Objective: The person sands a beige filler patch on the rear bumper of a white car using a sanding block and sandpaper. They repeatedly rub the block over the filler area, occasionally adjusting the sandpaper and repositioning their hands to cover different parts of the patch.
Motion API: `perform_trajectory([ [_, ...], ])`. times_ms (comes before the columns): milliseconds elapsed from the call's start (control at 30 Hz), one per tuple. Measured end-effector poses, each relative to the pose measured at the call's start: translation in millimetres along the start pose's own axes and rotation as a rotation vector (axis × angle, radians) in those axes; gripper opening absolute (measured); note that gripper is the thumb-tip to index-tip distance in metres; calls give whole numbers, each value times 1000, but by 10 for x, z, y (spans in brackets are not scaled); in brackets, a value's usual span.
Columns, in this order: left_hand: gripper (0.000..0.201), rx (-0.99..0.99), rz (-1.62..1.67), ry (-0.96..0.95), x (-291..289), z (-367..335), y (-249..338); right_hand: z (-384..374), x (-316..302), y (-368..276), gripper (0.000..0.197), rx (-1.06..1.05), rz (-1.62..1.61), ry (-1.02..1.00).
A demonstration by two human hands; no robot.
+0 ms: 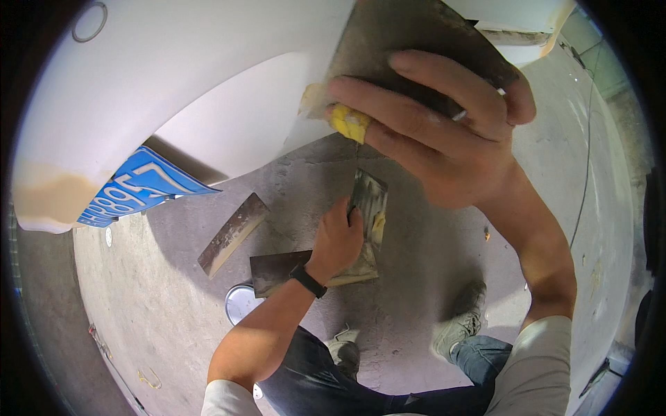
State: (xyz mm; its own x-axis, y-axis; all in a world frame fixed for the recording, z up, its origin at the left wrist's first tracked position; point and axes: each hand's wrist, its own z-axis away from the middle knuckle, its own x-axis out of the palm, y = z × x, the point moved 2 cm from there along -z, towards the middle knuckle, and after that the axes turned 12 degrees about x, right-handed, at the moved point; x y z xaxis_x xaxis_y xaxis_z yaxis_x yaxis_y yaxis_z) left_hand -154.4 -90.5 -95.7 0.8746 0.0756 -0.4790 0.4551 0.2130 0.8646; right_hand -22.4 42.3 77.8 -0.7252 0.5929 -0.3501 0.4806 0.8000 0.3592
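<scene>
My right hand [451, 132] is closed around a wide, dark metal putty scraper [388, 35]. Its lower corner lies over the white car bumper [243, 104], near a small patch of yellowish filler [313, 99]. One fingertip of that hand carries a yellow wrap or smear [349, 123]; which one I cannot tell. Lower down, my left hand [336, 239] grips a putty-smeared scraper [370, 194] with a yellow lump of putty [378, 229] at its side. Under my left wrist extends another dark flat plate [274, 269]; whether that hand also holds it, I cannot tell.
A loose scraper [232, 236] shows left of my left hand. Beside my left forearm stands a round white-topped can [241, 303]. The blue licence plate [142, 186] juts from the bumper. Below are my shoes [461, 322] on the concrete floor [409, 347]; a thin cable [586, 180] runs at right.
</scene>
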Motion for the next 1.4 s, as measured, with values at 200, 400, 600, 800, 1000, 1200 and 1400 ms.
perform_trajectory([
  [200, 43, 92, -69, 66, 20, 26, 36, 22, -20, -48, 19, -3, -68, 62],
  [400, 46, 46, -88, 35, 69, 3, 14, 64, 105, -83, 17, 95, -70, 28],
  [600, 32, 208, -114, 118, 134, -22, -64, 239, -81, -291, 14, 316, -117, -33],
  [800, 24, 527, -165, 238, 193, -1, -137, 341, 32, -675, 12, 500, -208, 4],
  [1000, 19, 386, -113, 104, 174, -11, -208, 304, 343, -763, 15, 597, -207, 145],
  [1200, 16, 482, -78, 174, 176, -1, -184, 312, 117, -738, 19, 634, -219, 0],
  [1400, 17, 440, -92, 112, 166, 20, -209, 285, 169, -744, 19, 630, -230, 31],
])
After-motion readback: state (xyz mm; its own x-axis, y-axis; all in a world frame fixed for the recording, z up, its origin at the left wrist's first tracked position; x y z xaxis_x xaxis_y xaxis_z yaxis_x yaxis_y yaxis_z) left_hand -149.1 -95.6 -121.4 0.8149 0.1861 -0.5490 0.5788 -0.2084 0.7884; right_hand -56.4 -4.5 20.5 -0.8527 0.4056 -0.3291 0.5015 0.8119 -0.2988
